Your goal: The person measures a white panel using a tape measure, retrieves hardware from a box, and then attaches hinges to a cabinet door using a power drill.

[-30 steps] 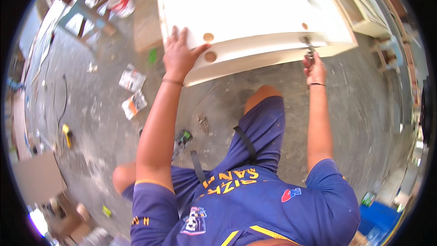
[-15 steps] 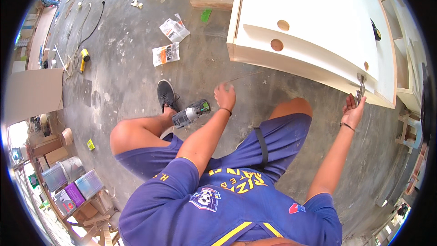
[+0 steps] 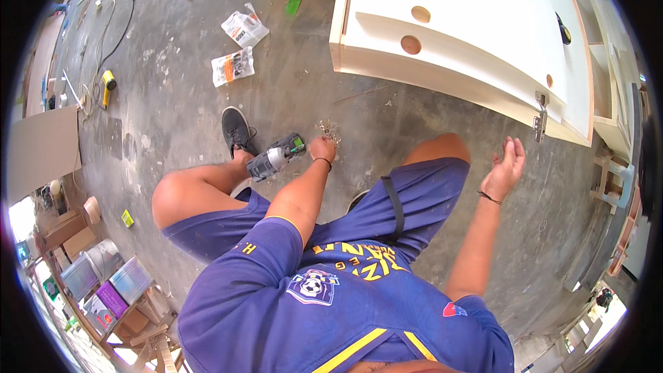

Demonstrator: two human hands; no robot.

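Observation:
On the concrete floor between my legs, my left hand (image 3: 322,148) is at a small pile of screws (image 3: 328,130), its fingers curled in. What they pinch, if anything, is hidden. A cordless drill (image 3: 276,157) lies just left of that hand, beside my shoe. My right hand (image 3: 503,169) is raised off to the right with fingers loosely bent and nothing seen in it. It is apart from the metal cabinet hinge (image 3: 540,117), which sits at the near edge of the white cabinet panel (image 3: 476,34).
Two plastic packets (image 3: 233,67) and a green scrap (image 3: 294,4) lie ahead on the floor. A black-and-yellow object (image 3: 563,30) rests on the panel. A yellow tool (image 3: 108,86) and cables are at left. Stacked boxes (image 3: 110,297) stand lower left.
My right hand has come away from the hinge, toward me. My left hand has gone down to the screws, which now show beside it. The whole view has shifted slightly.

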